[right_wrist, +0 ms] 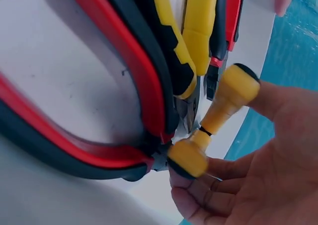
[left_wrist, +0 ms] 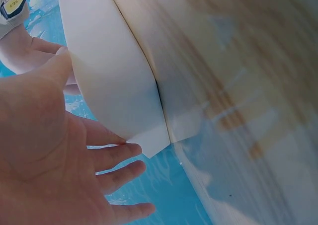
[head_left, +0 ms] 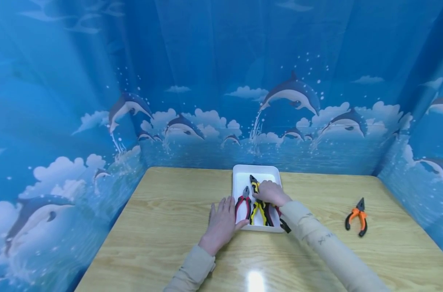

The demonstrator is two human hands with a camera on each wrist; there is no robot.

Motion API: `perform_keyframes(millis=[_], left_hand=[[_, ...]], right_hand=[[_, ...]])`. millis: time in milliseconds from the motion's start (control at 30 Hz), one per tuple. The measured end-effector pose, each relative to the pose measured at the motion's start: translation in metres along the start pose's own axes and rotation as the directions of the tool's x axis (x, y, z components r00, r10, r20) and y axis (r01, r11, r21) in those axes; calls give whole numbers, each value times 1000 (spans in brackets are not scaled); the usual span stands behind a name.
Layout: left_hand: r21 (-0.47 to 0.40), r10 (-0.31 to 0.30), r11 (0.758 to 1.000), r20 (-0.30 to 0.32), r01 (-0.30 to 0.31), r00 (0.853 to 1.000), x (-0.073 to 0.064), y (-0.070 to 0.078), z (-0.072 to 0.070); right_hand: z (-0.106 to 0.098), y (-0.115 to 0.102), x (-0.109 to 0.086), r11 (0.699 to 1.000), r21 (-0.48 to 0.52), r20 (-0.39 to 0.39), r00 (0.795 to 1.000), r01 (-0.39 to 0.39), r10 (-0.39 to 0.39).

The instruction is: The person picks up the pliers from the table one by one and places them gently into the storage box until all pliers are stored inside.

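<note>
From here I see the right hand (head_left: 270,192) pinching a yellow tool (head_left: 255,187) in the white tray (head_left: 243,175) on the far part of the counter (head_left: 177,202). The left hand (head_left: 221,221), fingers straight, steadies the tray's left side. Red pliers (head_left: 246,194) lie left of yellow pliers (head_left: 258,206) inside; orange pliers (head_left: 360,211) rest well apart, right.
</note>
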State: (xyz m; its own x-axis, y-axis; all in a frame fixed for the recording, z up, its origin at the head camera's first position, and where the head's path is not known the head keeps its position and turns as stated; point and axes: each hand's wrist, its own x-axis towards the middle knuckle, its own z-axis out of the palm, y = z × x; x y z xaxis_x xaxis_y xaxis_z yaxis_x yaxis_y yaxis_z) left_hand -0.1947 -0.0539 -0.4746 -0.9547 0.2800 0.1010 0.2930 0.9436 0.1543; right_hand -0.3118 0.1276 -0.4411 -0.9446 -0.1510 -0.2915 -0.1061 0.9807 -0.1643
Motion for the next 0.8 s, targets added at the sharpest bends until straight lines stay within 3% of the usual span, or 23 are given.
perform_keyframes(millis=[400, 800], left_hand=[[12, 6, 1000, -2, -6, 1000, 0, 0, 0], [-15, -12, 1000, -11, 12, 1000, 1, 0, 1]], right_hand=[[-5, -17, 1, 998, -13, 40, 997, 63, -62], [0, -26, 13, 998, 27, 2, 999, 48, -48]])
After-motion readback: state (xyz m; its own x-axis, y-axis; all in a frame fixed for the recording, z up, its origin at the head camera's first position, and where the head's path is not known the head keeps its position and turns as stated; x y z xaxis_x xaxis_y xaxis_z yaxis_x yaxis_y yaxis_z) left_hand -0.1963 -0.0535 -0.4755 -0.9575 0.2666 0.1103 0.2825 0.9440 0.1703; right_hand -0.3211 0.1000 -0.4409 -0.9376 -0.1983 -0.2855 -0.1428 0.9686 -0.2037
